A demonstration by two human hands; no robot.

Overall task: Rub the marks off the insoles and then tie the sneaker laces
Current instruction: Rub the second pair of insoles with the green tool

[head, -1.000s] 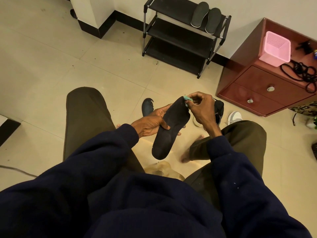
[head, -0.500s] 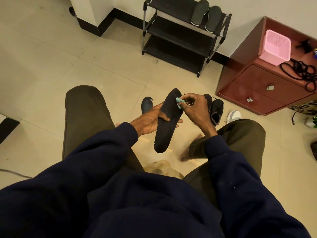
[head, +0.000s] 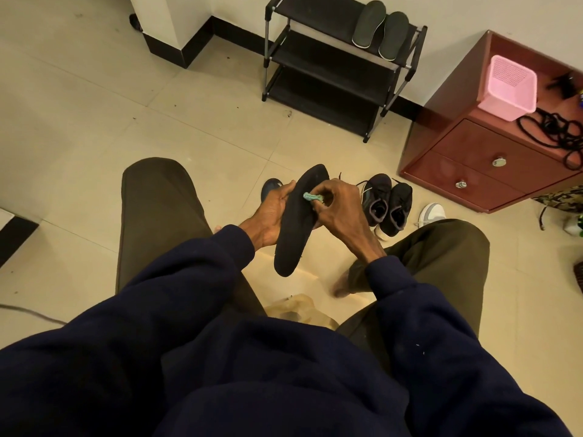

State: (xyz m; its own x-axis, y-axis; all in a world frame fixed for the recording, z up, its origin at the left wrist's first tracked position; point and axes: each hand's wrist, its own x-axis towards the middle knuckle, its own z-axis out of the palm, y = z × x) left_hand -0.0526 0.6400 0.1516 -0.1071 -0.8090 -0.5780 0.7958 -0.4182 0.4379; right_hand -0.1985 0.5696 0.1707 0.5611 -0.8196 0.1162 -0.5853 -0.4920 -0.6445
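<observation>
Gripping the black insole (head: 296, 222) by its left edge with the left hand (head: 271, 212), above the gap between the knees, toe end pointing far. Pinching a small teal wad (head: 310, 197) in the right hand (head: 339, 209), pressing it against the insole's far half. Facing the pair of dark sneakers (head: 386, 205), side by side on the floor (head: 94, 121) just beyond to the right, and, far off, two more insoles (head: 380, 28) on the shoe rack's (head: 331, 67) top shelf.

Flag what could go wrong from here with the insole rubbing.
1. The right hand pinches only a tiny teal wad; it may slip out while rubbing.
2. The left hand grips the insole near its upper part, so the free lower end may flex.
3. The sneakers lie by the feet, laces loose; they might get kicked.
</observation>
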